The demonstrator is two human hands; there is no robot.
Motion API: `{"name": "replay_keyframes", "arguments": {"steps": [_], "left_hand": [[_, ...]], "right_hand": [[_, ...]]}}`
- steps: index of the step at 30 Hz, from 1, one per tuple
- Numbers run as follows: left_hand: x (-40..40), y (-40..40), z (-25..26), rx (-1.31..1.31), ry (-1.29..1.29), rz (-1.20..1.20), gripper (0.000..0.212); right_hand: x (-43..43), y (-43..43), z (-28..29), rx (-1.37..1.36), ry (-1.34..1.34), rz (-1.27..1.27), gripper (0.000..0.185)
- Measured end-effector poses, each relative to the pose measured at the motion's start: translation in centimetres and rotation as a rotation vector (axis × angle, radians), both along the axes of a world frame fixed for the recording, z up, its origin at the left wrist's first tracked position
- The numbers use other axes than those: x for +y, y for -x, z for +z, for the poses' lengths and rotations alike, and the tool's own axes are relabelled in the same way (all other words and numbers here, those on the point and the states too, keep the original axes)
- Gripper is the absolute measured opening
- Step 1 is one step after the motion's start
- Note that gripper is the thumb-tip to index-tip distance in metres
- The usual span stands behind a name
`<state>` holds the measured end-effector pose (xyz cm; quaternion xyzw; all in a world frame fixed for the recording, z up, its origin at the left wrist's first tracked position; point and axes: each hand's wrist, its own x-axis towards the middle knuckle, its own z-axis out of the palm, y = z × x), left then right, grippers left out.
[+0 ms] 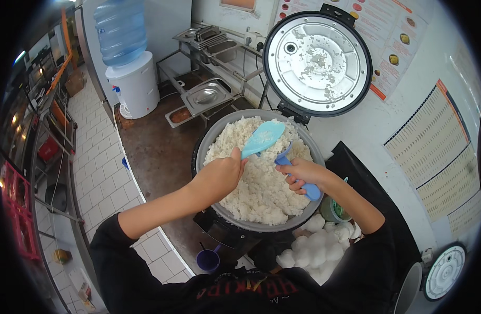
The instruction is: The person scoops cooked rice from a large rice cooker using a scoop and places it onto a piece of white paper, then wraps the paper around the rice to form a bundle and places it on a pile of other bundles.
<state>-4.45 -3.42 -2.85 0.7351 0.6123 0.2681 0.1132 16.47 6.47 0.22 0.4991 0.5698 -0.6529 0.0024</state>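
A large rice cooker pot [319,147] full of cooked white rice [260,192] stands before me, its metal-lined lid [317,64] raised at the back. My left hand [223,172] grips the handle of a turquoise rice paddle [266,135], whose blade has grains stuck to it. In my right hand [303,174] is the blue handle of a scoop or cup [283,155] that holds rice. The paddle's blade lies just above and left of the scoop, over the rice. Whether the two tools touch is hard to tell.
Metal pans [207,96] and a rack stand behind the pot, beside a water dispenser [132,84]. A purple mug [208,259] sits near the counter's front. White rounded items [319,251] and a tub with green contents [340,210] are at the right. Another open cooker lid [444,271] shows lower right.
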Motion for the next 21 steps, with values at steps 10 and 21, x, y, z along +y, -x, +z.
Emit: {"name": "replay_keyframes", "arguments": {"steps": [10, 21], "left_hand": [[3.8, 3.0, 2.1, 0.092, -0.139, -0.067, 0.033], [1.0, 0.1, 4.8, 0.037, -0.084, -0.179, 0.028]], "right_hand": [[2.6, -1.6, 0.4, 0.150, 0.157, -0.027, 0.026], [2.3, -2.3, 0.4, 0.117, 0.113, -0.048, 0.024]]}}
